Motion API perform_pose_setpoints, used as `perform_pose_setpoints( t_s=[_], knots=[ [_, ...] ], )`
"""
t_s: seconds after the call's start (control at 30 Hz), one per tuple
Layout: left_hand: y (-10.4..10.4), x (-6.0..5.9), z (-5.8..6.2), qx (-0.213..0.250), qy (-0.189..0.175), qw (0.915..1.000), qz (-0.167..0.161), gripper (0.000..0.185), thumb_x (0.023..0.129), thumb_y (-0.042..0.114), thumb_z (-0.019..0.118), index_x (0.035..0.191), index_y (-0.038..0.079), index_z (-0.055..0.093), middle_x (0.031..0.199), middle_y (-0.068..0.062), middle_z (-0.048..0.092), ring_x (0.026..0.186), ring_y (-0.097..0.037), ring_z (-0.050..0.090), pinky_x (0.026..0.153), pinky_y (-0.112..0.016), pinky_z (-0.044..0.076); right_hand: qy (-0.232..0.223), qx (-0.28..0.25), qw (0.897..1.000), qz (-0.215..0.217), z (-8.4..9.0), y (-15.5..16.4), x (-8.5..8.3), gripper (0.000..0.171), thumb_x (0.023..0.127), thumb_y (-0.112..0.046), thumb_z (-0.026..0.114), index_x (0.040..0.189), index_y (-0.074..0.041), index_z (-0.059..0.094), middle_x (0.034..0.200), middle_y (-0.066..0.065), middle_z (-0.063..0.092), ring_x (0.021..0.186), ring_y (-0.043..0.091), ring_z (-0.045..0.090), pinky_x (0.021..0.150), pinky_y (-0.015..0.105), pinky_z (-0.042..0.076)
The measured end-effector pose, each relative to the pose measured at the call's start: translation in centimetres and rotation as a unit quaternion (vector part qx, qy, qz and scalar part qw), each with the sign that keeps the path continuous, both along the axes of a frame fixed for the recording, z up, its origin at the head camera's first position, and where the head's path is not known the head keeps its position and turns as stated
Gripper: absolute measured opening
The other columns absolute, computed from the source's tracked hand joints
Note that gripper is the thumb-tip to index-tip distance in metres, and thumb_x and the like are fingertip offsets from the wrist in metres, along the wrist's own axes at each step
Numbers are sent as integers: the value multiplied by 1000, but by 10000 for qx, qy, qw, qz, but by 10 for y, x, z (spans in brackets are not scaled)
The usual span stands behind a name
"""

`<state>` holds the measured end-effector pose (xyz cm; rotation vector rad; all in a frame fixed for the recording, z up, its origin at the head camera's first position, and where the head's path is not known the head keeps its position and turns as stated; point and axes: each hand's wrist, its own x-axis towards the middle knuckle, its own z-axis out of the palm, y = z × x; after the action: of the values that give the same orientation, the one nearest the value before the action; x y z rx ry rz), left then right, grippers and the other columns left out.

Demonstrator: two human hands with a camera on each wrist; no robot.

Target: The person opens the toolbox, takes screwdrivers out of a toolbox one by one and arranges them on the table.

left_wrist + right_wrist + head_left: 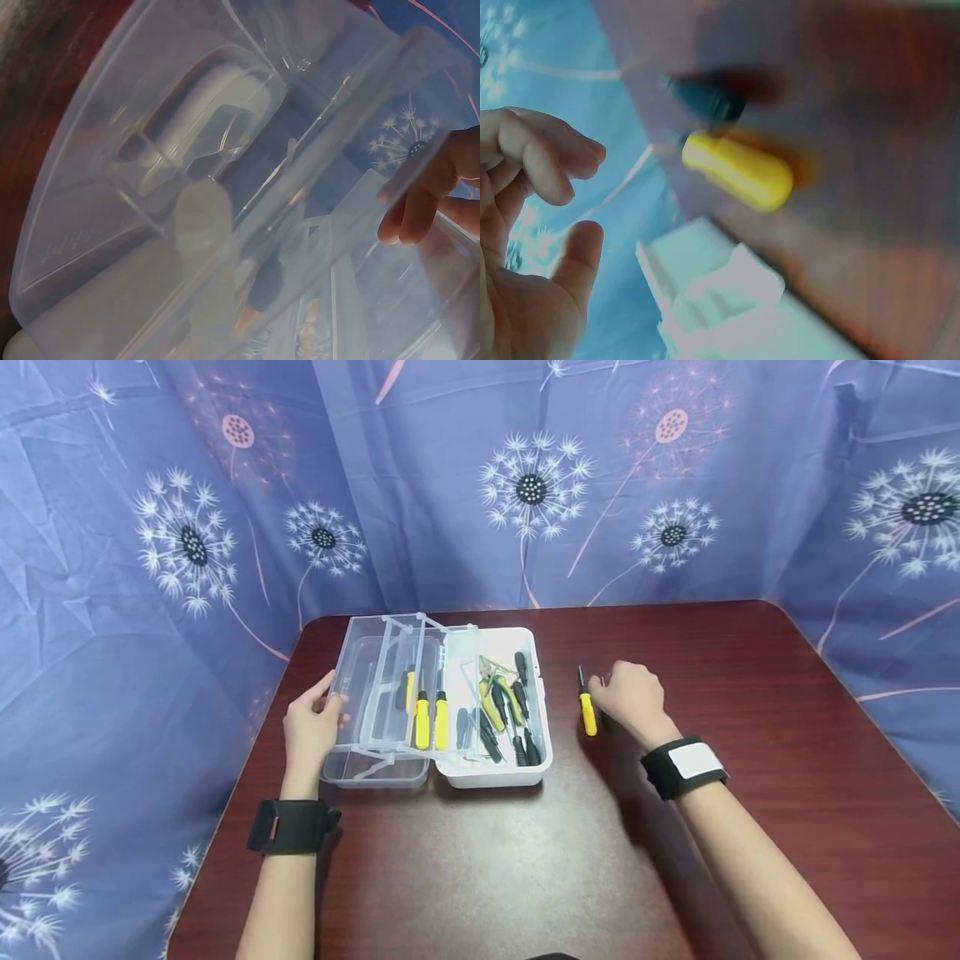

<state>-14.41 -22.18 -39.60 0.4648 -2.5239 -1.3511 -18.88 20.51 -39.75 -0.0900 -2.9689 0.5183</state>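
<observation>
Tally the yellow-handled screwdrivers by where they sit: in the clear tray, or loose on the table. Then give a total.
In the clear tray: 3 yellow-handled screwdrivers
Loose on the table, beside the right hand: 1 screwdriver
Total: 4

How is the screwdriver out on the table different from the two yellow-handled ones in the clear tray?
The loose screwdriver lies alone on the bare table, beside the right hand; the two tray screwdrivers lie side by side in the toolbox tray. All have yellow handles and point away from the person.
</observation>
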Motion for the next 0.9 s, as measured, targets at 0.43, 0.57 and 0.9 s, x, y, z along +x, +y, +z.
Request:
perform_pose_setpoints(
  t_s=[0.43, 0.57, 0.9],
  knots=[
    [1, 0, 1, 73, 22, 10000, 31, 48, 94, 18, 46, 139, 32, 51, 109, -13, 73, 54, 13, 55, 54, -13, 44, 392, -331, 9972, 540, 35, -56, -5, 48, 87, -32, 53, 47, -14, 34, 45, -5, 25, 38, 15, 28, 38, 28, 23],
    [1, 1, 1, 83, -33, 10000, 33, 47, 94, 19, 46, 139, 33, 50, 109, -12, 73, 54, 12, 55, 55, -14, 44, 540, -342, 9959, 646, 39, -71, -5, 47, 87, -31, 54, 47, -14, 34, 46, -5, 25, 41, 13, 27, 39, 29, 24],
    [2, 1, 0, 90, 5, 10000, 32, 48, 94, 18, 46, 139, 34, 50, 110, -13, 73, 54, 12, 54, 55, -13, 45, 606, -371, 9922, 1021, 50, -104, -5, 47, 89, -27, 53, 50, -16, 31, 46, -5, 23, 42, 12, 23, 39, 26, 20]
  ],
)
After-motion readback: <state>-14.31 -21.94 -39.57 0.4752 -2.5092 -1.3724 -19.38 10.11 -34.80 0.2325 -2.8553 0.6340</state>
